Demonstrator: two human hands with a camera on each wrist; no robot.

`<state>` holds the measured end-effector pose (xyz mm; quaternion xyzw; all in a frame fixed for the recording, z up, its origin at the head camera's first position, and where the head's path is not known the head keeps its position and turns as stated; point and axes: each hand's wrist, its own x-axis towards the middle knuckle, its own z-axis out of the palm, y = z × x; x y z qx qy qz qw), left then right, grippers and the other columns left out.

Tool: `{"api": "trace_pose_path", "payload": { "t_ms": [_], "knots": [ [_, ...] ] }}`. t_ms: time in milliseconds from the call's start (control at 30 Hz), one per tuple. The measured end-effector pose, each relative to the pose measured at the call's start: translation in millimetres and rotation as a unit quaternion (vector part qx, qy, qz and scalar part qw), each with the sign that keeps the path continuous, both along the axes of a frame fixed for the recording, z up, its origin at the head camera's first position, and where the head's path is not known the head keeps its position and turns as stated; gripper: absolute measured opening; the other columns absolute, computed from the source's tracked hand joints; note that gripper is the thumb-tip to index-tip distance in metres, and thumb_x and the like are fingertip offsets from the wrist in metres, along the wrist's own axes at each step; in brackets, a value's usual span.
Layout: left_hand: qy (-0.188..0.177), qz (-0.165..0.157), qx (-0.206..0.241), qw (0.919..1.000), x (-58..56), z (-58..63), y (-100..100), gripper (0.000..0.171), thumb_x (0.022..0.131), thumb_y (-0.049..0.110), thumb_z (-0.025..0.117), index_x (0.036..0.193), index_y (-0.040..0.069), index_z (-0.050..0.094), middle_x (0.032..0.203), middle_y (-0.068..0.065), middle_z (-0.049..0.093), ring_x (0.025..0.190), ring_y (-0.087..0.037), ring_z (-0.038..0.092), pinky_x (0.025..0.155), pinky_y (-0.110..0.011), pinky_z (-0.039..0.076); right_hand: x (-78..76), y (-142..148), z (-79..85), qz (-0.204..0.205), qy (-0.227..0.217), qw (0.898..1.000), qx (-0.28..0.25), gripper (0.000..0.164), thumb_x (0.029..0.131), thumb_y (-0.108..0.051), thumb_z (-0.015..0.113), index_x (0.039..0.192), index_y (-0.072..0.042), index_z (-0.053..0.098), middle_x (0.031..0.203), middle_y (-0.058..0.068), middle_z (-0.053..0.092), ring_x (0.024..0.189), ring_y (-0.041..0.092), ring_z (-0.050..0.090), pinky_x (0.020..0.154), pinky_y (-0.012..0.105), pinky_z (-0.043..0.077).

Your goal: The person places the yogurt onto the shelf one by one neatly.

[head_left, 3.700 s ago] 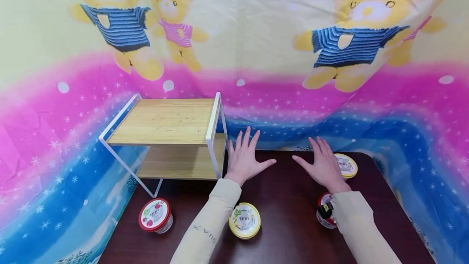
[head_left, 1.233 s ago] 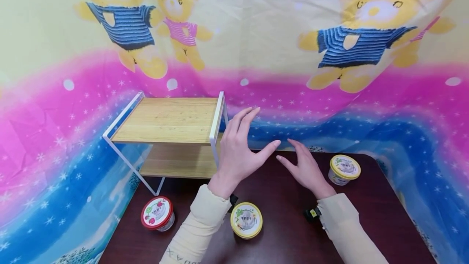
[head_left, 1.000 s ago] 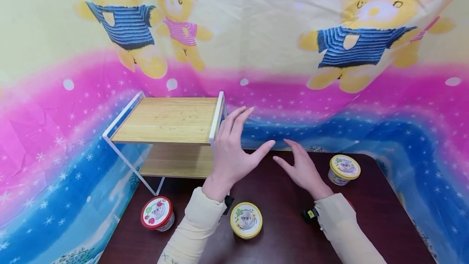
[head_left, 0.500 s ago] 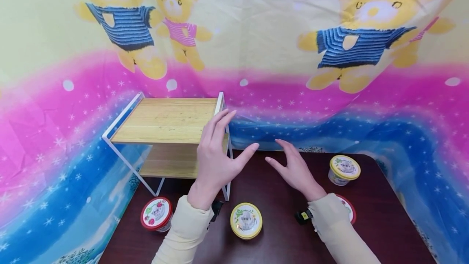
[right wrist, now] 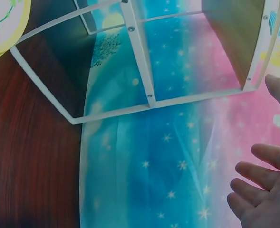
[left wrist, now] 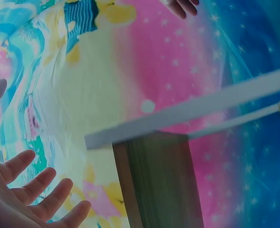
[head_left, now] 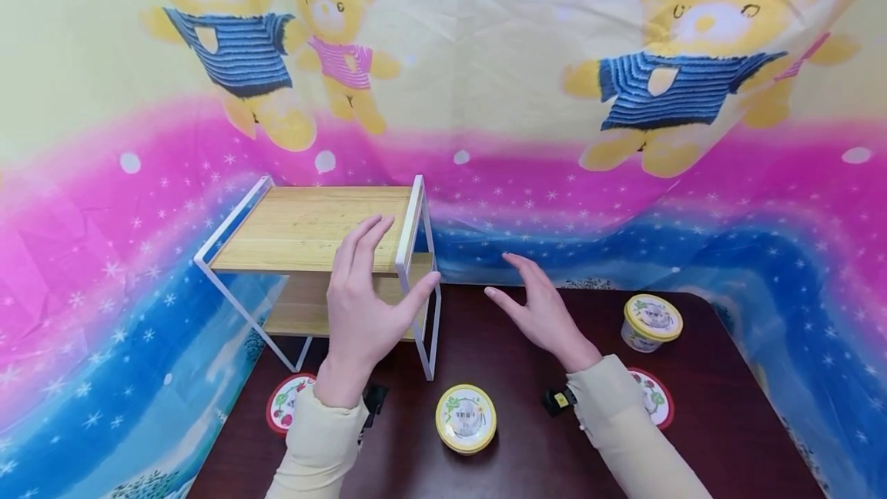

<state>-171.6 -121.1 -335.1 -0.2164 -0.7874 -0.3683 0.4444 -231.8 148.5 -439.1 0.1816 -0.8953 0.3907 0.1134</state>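
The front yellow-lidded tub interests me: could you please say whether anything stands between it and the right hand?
Nothing visible does: in the head view, only dark tabletop shows between the right hand and the front yellow-lidded tub.

The head view looks forward and down from above the dark wood table (head_left: pixel 502 368), far enough back to frame the left hand (head_left: pixel 363 322), the right hand (head_left: pixel 550 322) and the whole two-tier shelf (head_left: pixel 305 229). Both wrist views sit close to their own hands, turned sideways — all three share the shelf and teddy-bear backdrop (head_left: pixel 457 75); head and right wrist also share the table.
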Motion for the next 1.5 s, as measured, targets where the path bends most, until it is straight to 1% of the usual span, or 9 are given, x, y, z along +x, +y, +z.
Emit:
{"api": "trace_pose_path", "payload": {
  "t_ms": [200, 433, 533, 600, 733, 900, 1133, 1300, 1500],
  "knots": [
    [-0.014, 0.033, -0.019, 0.9992, 4.0, -6.3, -23, 0.079, 0.085, 0.058, 0.074, 0.146, 0.011, 0.056, 0.148, -0.005, 0.051, 0.136, -0.024, 0.047, 0.107, -0.051, 0.04, 2.3, -11, 0.8, 0.013, -0.008, 1.0, 0.003, 0.08, 0.096, -0.064, 0.058, 0.158, -0.02, 0.037, 0.158, 0.004, 0.037, 0.146, 0.028, 0.032, 0.112, 0.059, 0.032],
    [-0.033, 0.079, -0.025, 0.996, 16.4, -15.6, -56, 0.078, 0.083, 0.049, 0.078, 0.147, 0.011, 0.055, 0.147, -0.008, 0.052, 0.134, -0.029, 0.048, 0.107, -0.054, 0.039, 2.9, -24, 2.7, 0.02, -0.009, 1.0, 0.004, 0.079, 0.095, -0.067, 0.057, 0.157, -0.022, 0.038, 0.158, 0.002, 0.037, 0.146, 0.026, 0.033, 0.111, 0.058, 0.033],
    [-0.052, 0.104, -0.025, 0.9929, 23.6, -19.5, -74, 0.08, 0.081, 0.044, 0.082, 0.148, 0.011, 0.054, 0.147, -0.008, 0.052, 0.134, -0.029, 0.047, 0.106, -0.055, 0.039, 4.1, -29, 4.6, 0.024, -0.007, 1.0, -0.001, 0.078, 0.095, -0.067, 0.057, 0.157, -0.024, 0.039, 0.158, 0.001, 0.038, 0.145, 0.025, 0.034, 0.111, 0.057, 0.033],
    [-0.06, 0.12, -0.015, 0.9908, 27.5, -21.7, -85, 0.08, 0.08, 0.041, 0.084, 0.148, 0.011, 0.053, 0.147, -0.008, 0.053, 0.134, -0.029, 0.047, 0.106, -0.054, 0.039, 4.9, -32, 5.4, 0.028, -0.009, 1.0, -0.006, 0.078, 0.095, -0.067, 0.057, 0.157, -0.024, 0.039, 0.157, 0.0, 0.038, 0.145, 0.024, 0.034, 0.111, 0.057, 0.034],
    [-0.055, 0.143, 0.01, 0.9881, 32.7, -24.8, -105, 0.08, 0.078, 0.037, 0.086, 0.147, 0.011, 0.054, 0.145, -0.008, 0.054, 0.134, -0.029, 0.047, 0.107, -0.053, 0.038, 6.3, -37, 7.1, 0.038, -0.015, 0.999, -0.012, 0.077, 0.095, -0.067, 0.057, 0.156, -0.025, 0.039, 0.157, -0.001, 0.038, 0.145, 0.023, 0.034, 0.112, 0.056, 0.033],
    [-0.055, 0.17, 0.026, 0.9836, 37.2, -28.6, -122, 0.081, 0.077, 0.034, 0.088, 0.147, 0.012, 0.054, 0.143, -0.011, 0.055, 0.132, -0.032, 0.048, 0.107, -0.057, 0.038, 6.8, -40, 9.1, 0.043, -0.02, 0.999, -0.017, 0.076, 0.095, -0.066, 0.058, 0.156, -0.025, 0.039, 0.157, -0.002, 0.039, 0.144, 0.021, 0.035, 0.112, 0.055, 0.034],
    [-0.08, 0.197, 0.032, 0.9765, 39.1, -33.6, -135, 0.082, 0.076, 0.031, 0.089, 0.147, 0.013, 0.054, 0.143, -0.012, 0.055, 0.131, -0.034, 0.048, 0.103, -0.058, 0.039, 5.9, -44, 12.7, 0.043, -0.021, 0.999, -0.026, 0.078, 0.094, -0.068, 0.057, 0.157, -0.025, 0.039, 0.156, -0.003, 0.039, 0.144, 0.02, 0.035, 0.112, 0.055, 0.034],
    [-0.112, 0.205, 0.027, 0.9719, 39.5, -36.2, -136, 0.083, 0.077, 0.032, 0.089, 0.149, 0.016, 0.052, 0.145, -0.011, 0.053, 0.131, -0.034, 0.049, 0.099, -0.062, 0.041, 4.9, -48, 16.3, 0.046, -0.016, 0.998, -0.029, 0.078, 0.094, -0.068, 0.057, 0.156, -0.025, 0.04, 0.155, -0.004, 0.04, 0.143, 0.02, 0.036, 0.111, 0.055, 0.034],
    [-0.137, 0.209, 0.027, 0.9679, 39.6, -38.9, -134, 0.083, 0.077, 0.033, 0.089, 0.15, 0.017, 0.052, 0.145, -0.01, 0.053, 0.128, -0.036, 0.05, 0.097, -0.065, 0.041, 3.2, -55, 22.8, 0.058, -0.012, 0.998, -0.034, 0.078, 0.094, -0.068, 0.057, 0.156, -0.024, 0.041, 0.154, -0.004, 0.042, 0.142, 0.021, 0.038, 0.11, 0.056, 0.036]
  ]
}}
